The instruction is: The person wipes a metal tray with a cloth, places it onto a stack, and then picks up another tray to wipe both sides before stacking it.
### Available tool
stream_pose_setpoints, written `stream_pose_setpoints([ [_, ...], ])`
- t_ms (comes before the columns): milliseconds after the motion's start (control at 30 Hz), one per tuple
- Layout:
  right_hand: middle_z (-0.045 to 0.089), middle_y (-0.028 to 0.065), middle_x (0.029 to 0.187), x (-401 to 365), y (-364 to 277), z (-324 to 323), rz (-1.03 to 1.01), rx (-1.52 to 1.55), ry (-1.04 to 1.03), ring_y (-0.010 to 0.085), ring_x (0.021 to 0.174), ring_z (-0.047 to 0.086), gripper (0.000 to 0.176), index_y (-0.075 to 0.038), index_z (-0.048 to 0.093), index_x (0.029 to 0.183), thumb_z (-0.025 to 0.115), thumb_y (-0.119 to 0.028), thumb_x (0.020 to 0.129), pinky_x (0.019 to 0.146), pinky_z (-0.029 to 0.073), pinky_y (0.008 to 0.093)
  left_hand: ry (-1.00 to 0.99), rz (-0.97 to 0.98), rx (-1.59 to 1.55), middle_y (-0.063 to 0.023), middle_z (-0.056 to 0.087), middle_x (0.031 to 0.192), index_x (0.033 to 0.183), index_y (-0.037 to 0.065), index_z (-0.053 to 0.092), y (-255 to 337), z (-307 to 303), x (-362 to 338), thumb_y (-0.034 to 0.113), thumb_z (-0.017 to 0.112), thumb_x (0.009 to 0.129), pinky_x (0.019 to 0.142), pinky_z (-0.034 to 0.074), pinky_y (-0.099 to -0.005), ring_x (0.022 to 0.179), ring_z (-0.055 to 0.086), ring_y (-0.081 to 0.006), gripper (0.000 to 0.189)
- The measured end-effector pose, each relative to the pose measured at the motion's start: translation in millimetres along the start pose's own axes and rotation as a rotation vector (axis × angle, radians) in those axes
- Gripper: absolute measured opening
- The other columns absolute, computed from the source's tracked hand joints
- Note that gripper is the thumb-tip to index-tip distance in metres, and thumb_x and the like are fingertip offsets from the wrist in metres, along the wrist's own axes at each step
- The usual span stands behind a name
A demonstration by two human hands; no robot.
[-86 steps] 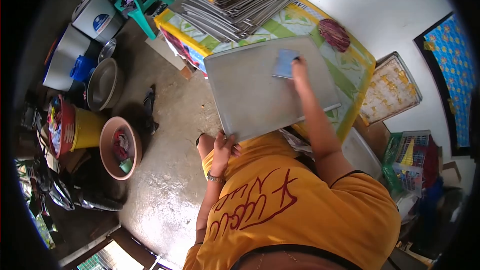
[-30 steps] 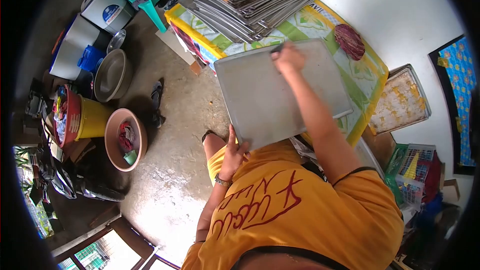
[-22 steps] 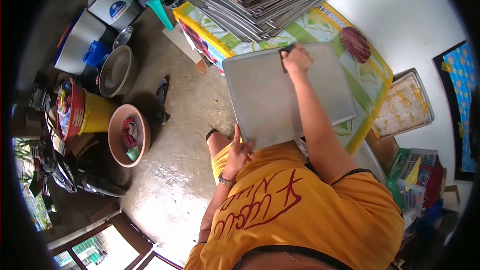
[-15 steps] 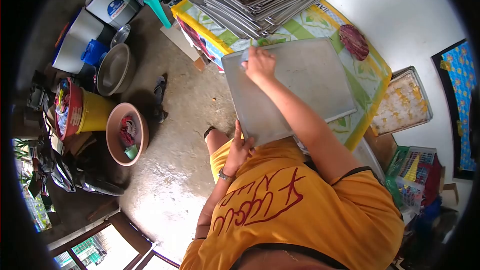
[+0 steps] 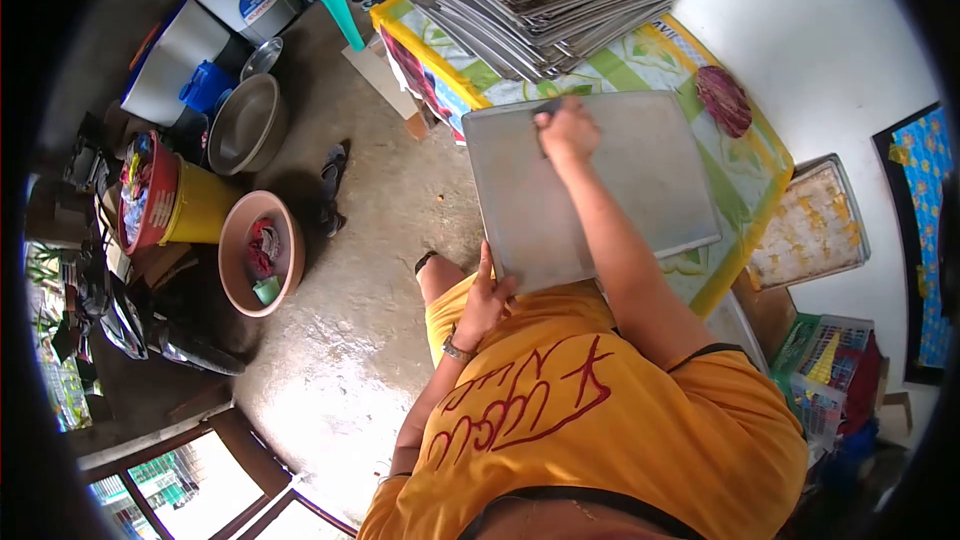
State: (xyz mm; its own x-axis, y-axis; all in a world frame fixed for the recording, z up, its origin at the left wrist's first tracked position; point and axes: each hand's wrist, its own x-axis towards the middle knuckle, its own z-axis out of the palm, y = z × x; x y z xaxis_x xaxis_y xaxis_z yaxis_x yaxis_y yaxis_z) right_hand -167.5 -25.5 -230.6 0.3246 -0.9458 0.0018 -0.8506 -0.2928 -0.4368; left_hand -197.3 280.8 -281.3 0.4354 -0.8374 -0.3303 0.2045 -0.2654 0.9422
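A flat grey metal baking tray [image 5: 640, 170] lies at the near edge of a table, its near side against my lap. My left hand [image 5: 485, 302] grips the tray's near left corner, thumb on top and a finger stretched along the side. My right hand [image 5: 572, 132] is closed on a small dark grey piece [image 5: 546, 112], pressed on the tray's surface near the far edge. Most of that piece is hidden by my fingers, so its kind cannot be made out.
A tall stack of metal trays [image 5: 570, 0] stands behind on the patterned tablecloth [image 5: 735, 190]. A dark red cloth [image 5: 722, 101] lies to the right. A stained tray [image 5: 810, 225] leans by the wall. On the floor at left are a pink basin [image 5: 232, 270] and buckets.
My right hand has slid rightward across the tray with the dark piece in it. My left hand stays at the corner. The view has shifted slightly.
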Motion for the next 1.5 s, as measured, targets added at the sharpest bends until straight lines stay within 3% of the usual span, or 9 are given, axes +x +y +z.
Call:
stream_pose_setpoints([
  [200,0.063,0.0147,0.107,-58.7,-50.9,32.4,-0.168,-0.038,-0.057,0.0306,0.103,0.062,0.050,-0.005,0.051,0.113,0.067,-0.043,0.083,0.081,0.049,0.0471,-0.002,-0.032,0.036,-0.0048,0.062,0.078,0.154,0.010,-0.005,13.6,8.9,1.1,0.007,0.054,0.095,0.048,0.047,-0.0232,0.055,0.057,-0.0097,0.083],
  [467,0.061,0.0200,0.098,-92.6,-89.1,11.8,-0.667,0.735,0.082,0.0400,0.091,0.060,0.020,-0.003,0.052,0.109,0.056,-0.014,0.093,0.076,0.048,0.0467,0.013,-0.052,0.087,-0.0058,0.061,0.070,0.152,0.002,0.008,13.0,4.2,0.4,0.015,0.058,0.095,0.045,0.044,-0.0250,0.053,0.055,-0.0106,0.076],
  [633,0.061,0.0141,0.090,-68.1,-43.9,28.7,-0.943,0.456,-0.030,0.0379,0.079,0.061,0.010,-0.006,0.053,0.101,0.056,-0.007,0.091,0.066,0.049,0.0463,0.024,-0.030,0.062,-0.0059,0.062,0.071,0.138,-0.005,0.029,-4.4,5.0,7.9,0.020,0.060,0.095,0.042,0.041,-0.0236,0.051,0.054,-0.0109,0.058],
  [733,0.062,0.0136,0.091,-87.5,-67.5,-9.1,-0.920,0.630,0.148,0.0370,0.081,0.061,0.012,-0.008,0.054,0.101,0.055,-0.005,0.089,0.067,0.049,0.0463,0.077,0.077,0.103,-0.0089,0.059,0.064,0.135,-0.007,0.033,-25.3,4.2,12.9,0.017,0.060,0.093,0.044,0.044,-0.0290,0.050,0.056,-0.0138,0.055],
  [833,0.062,0.0128,0.091,-81.2,-48.6,16.2,-0.970,0.267,-0.025,0.0358,0.082,0.062,0.014,-0.010,0.054,0.103,0.053,-0.005,0.090,0.068,0.050,0.0462,0.046,0.023,0.011,-0.0091,0.060,0.064,0.128,-0.006,0.036,2.3,7.1,5.7,0.017,0.060,0.093,0.043,0.043,-0.0279,0.048,0.055,-0.0142,0.048],
  [967,0.063,0.0126,0.091,-91.0,-53.4,5.9,-0.834,0.551,0.105,0.0355,0.083,0.063,0.013,-0.009,0.056,0.103,0.055,-0.008,0.090,0.068,0.051,0.0449,0.069,-0.002,0.014,-0.0087,0.060,0.064,0.127,-0.003,0.035,-4.8,7.2,5.7,0.015,0.060,0.094,0.042,0.041,-0.0259,0.048,0.054,-0.0135,0.045],
  [1267,0.065,0.0126,0.091,-85.9,-38.4,13.0,-0.889,0.373,-0.037,0.0348,0.080,0.064,0.018,-0.013,0.056,0.105,0.054,-0.008,0.088,0.066,0.051,0.0446,0.047,-0.075,0.025,-0.0078,0.062,0.070,0.120,0.000,0.036,-4.1,8.2,4.5,0.017,0.060,0.094,0.041,0.043,-0.0237,0.054,0.058,-0.0129,0.040],
  [1400,0.065,0.0135,0.100,-85.5,-38.3,-10.2,-0.468,0.466,-0.217,0.0384,0.089,0.062,0.019,-0.014,0.053,0.113,0.052,-0.016,0.094,0.071,0.048,0.0511,0.049,-0.116,-0.028,-0.0083,0.062,0.072,0.128,-0.003,0.033,13.5,10.5,2.0,0.017,0.061,0.093,0.042,0.043,-0.0214,0.053,0.057,-0.0122,0.049],
  [1500,0.059,0.0253,0.113,-54.3,12.5,7.4,-0.357,0.677,0.041,0.0446,0.103,0.057,0.030,-0.002,0.051,0.123,0.048,-0.014,0.095,0.086,0.048,0.0477,0.023,-0.142,-0.045,-0.0089,0.062,0.074,0.131,-0.003,0.032,16.3,6.0,3.1,0.015,0.062,0.093,0.043,0.042,-0.0210,0.052,0.055,-0.0118,0.052],
])
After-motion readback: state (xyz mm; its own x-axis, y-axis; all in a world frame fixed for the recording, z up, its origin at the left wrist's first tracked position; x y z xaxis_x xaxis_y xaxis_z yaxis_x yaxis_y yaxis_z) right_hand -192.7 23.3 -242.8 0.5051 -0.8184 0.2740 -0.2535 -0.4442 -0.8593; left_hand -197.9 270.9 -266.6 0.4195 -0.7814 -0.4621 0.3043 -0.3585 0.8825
